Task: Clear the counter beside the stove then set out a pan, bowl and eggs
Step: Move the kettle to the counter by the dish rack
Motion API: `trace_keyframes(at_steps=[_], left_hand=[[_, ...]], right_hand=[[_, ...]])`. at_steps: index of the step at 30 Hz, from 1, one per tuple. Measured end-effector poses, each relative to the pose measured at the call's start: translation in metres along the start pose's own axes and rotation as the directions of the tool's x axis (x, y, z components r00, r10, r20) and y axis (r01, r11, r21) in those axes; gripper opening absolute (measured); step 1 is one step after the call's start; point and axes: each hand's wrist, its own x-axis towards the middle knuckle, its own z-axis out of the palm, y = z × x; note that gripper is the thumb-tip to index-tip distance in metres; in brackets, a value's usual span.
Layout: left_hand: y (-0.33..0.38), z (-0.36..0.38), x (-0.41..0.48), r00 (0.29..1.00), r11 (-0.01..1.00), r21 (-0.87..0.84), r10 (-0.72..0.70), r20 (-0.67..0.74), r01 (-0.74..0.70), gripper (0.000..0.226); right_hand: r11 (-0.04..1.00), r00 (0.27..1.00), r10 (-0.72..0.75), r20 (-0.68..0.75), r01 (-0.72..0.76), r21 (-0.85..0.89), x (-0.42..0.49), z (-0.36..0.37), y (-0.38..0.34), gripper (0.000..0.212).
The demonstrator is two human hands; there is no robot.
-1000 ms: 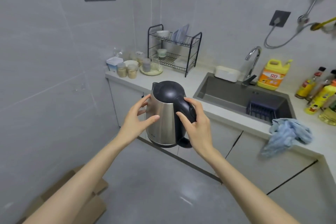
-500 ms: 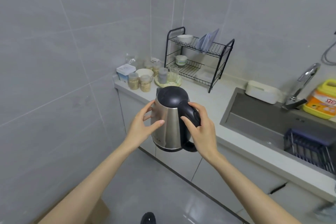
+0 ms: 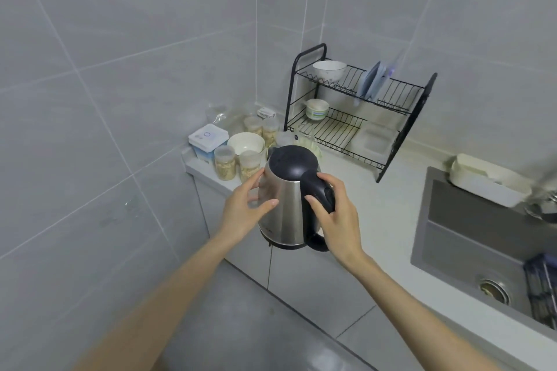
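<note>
A steel electric kettle [image 3: 286, 211] with a black lid and handle hangs in the air in front of the counter edge. My right hand [image 3: 337, 217] grips its black handle. My left hand [image 3: 244, 211] is pressed against the steel side, fingers spread. A white bowl [image 3: 245, 143] stands on the counter [image 3: 376, 205] among the jars in the far left corner. Another white bowl [image 3: 329, 69] sits on the top shelf of the black dish rack [image 3: 358, 117], and a small one [image 3: 316, 108] on its lower shelf. No pan, eggs or stove are in view.
Several lidded jars [image 3: 224, 163] and a white box [image 3: 208, 138] crowd the counter's left corner. Blue plates [image 3: 373, 81] stand in the rack. The grey sink [image 3: 482, 238] lies to the right, with a white tray [image 3: 485, 179] on its rim and a dark basket [image 3: 542, 286] inside.
The view has swung left and closer to the counter corner. The kettle, held in both hands, has moved toward the jars and dish rack. The detergent bottle and cloth have left the view.
</note>
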Motion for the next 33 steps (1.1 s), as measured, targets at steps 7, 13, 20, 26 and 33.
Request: trace_keyframes(at_steps=[7,13,20,26,33], left_hand=[[-0.031,0.001,0.069,0.996,0.997,0.010,-0.082,0.023,0.082,0.076],[-0.053,0.012,0.112,0.989,0.989,-0.014,-0.150,0.002,0.150,0.073],[-0.067,0.018,0.139,0.978,0.978,-0.030,-0.206,-0.015,0.206,0.069],[-0.073,0.020,0.144,0.977,0.977,-0.035,-0.211,-0.021,0.210,0.071],[-0.075,0.026,0.132,0.983,0.983,-0.006,-0.183,-0.014,0.183,0.073]], right_hand=[[1.000,0.998,0.030,0.058,-0.030,-0.003,0.063,0.029,0.035,0.045],[0.998,0.990,0.069,0.123,-0.069,-0.002,0.105,0.044,0.067,0.043],[0.995,0.987,0.090,0.132,-0.094,0.020,0.129,0.051,0.088,0.045],[0.995,0.984,0.093,0.150,-0.098,0.021,0.132,0.048,0.098,0.046],[0.998,0.979,0.061,0.196,-0.054,-0.040,0.120,0.041,0.108,0.041]])
